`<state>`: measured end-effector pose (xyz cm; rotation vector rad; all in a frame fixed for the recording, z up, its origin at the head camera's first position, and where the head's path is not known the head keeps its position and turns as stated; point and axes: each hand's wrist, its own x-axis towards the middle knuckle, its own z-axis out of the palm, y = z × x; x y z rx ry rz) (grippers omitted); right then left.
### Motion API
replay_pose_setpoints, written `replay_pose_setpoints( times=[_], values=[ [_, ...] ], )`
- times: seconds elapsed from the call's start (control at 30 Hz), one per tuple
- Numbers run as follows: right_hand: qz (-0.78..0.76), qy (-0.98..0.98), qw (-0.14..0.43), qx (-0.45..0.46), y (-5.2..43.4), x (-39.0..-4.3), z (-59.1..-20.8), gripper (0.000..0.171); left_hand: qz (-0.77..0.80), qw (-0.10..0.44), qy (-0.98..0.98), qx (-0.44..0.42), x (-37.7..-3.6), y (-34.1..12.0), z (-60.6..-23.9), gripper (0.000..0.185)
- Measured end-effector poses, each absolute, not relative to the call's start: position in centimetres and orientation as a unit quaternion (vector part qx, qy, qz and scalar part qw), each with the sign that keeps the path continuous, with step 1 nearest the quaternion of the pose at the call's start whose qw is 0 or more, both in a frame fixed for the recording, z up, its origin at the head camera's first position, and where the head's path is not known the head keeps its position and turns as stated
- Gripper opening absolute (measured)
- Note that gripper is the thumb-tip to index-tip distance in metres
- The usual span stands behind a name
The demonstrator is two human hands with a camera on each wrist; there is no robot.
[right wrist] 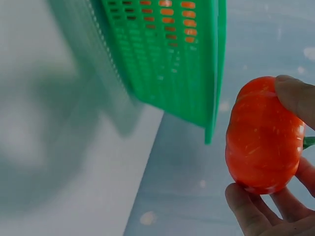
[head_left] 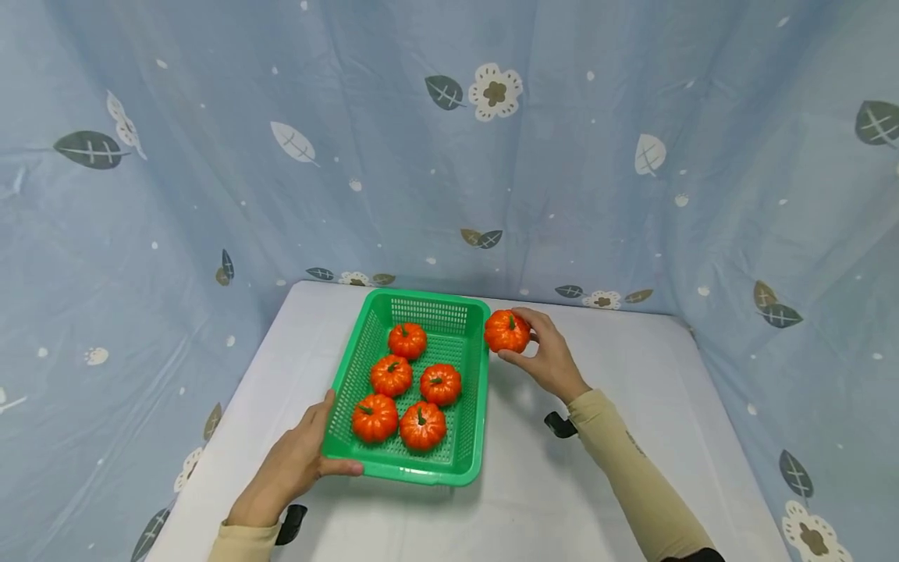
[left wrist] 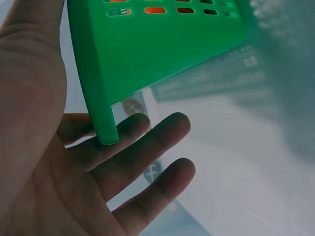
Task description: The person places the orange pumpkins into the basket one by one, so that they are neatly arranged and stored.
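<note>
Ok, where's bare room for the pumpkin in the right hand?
Inside the green basket, the far right corner behind the five pumpkins looks bare; the near half is crowded. The held pumpkin in the right hand hovers beside that corner. Table right of the basket is bare too.

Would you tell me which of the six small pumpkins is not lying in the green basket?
The pumpkin held in the right hand, just outside the basket's far right corner. The other five sit inside the basket.

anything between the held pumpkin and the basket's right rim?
Nothing. The right hand holds the pumpkin just outside the green basket rim; right wrist view shows a bare gap.
</note>
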<state>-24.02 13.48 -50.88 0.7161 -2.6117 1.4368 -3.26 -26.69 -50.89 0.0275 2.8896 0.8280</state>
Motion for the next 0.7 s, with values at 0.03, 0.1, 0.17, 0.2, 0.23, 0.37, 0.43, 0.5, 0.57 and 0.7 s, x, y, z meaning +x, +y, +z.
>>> replay_pose_setpoints(
  times=[0.03, 0.1, 0.17, 0.2, 0.23, 0.37, 0.43, 0.5, 0.57, 0.7],
  values=[
    [0.466, -0.850, 0.036, 0.241, 13.3, -23.9, -50.7, 0.078, 0.275, 0.067, 0.959, 0.010, -3.3, -26.7, -50.9, 0.138],
    [0.458, -0.849, 0.034, 0.260, 13.0, -23.8, -50.5, 0.077, 0.274, 0.066, 0.959, 0.012, -3.3, -26.6, -50.9, 0.138],
    [0.450, -0.847, 0.032, 0.282, 12.6, -23.8, -50.4, 0.077, 0.271, 0.064, 0.960, 0.014, -3.3, -26.6, -51.0, 0.138],
    [0.446, -0.846, 0.032, 0.292, 12.4, -23.9, -50.3, 0.077, 0.271, 0.063, 0.961, 0.015, -3.3, -26.6, -51.0, 0.138],
    [0.440, -0.845, 0.032, 0.301, 12.2, -24.0, -50.4, 0.077, 0.271, 0.063, 0.961, 0.015, -3.3, -26.6, -51.0, 0.138],
    [0.421, -0.845, 0.024, 0.329, 11.4, -24.8, -50.3, 0.078, 0.270, 0.061, 0.961, 0.018, -3.3, -26.6, -50.8, 0.138],
    [0.411, -0.846, 0.015, 0.339, 10.8, -25.2, -50.2, 0.077, 0.269, 0.061, 0.961, 0.019, -3.3, -26.6, -50.8, 0.137],
    [0.403, -0.846, 0.004, 0.350, 10.2, -25.6, -50.0, 0.076, 0.269, 0.061, 0.961, 0.019, -3.3, -26.6, -50.7, 0.137],
    [0.396, -0.845, -0.004, 0.360, 9.5, -25.9, -49.8, 0.076, 0.269, 0.062, 0.961, 0.017, -3.3, -26.6, -50.7, 0.137],
    [0.384, -0.846, -0.018, 0.371, 8.2, -26.5, -49.9, 0.075, 0.273, 0.070, 0.959, 0.012, -3.2, -26.5, -50.7, 0.138]
  ],
)
